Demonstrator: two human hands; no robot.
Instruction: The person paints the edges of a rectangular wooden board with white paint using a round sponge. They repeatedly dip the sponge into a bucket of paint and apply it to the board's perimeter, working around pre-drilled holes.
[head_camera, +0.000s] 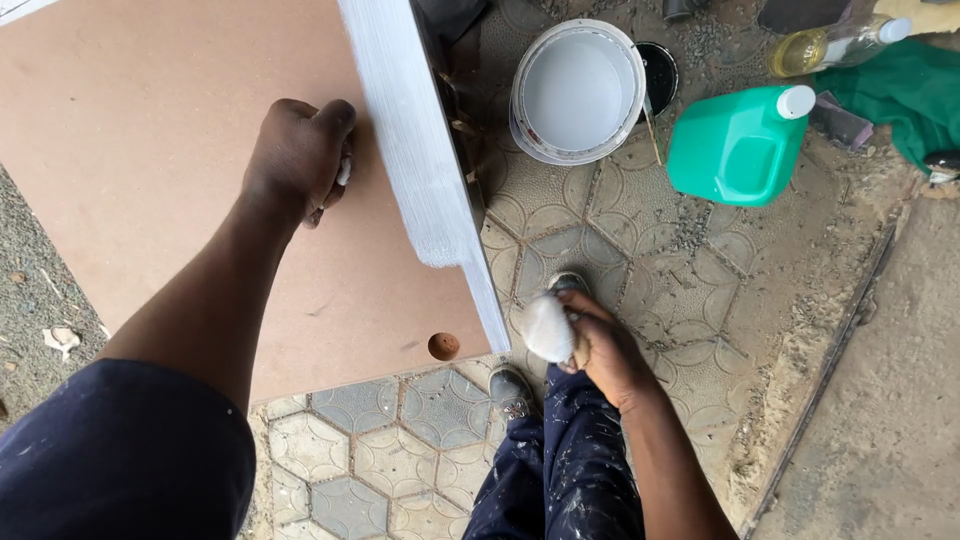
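Observation:
My left hand (300, 155) rests as a fist on the brown face of a large board (150, 150), close to its white-painted edge (415, 150), with something small and white tucked in its fingers. A round hole (443, 346) sits near the board's lower corner. My right hand (600, 345) is lower, beside that corner, shut on a white paint-soaked cloth wad (548, 328). My paint-spattered trousers (560, 470) and shoes (510, 390) show below.
A white bucket of white paint (578, 90) stands on the patterned paving behind the board. A green jug with a white cap (740, 145) is to its right, with a bottle of yellowish liquid (830, 45) and green cloth (905, 95) beyond. Bare concrete lies at right.

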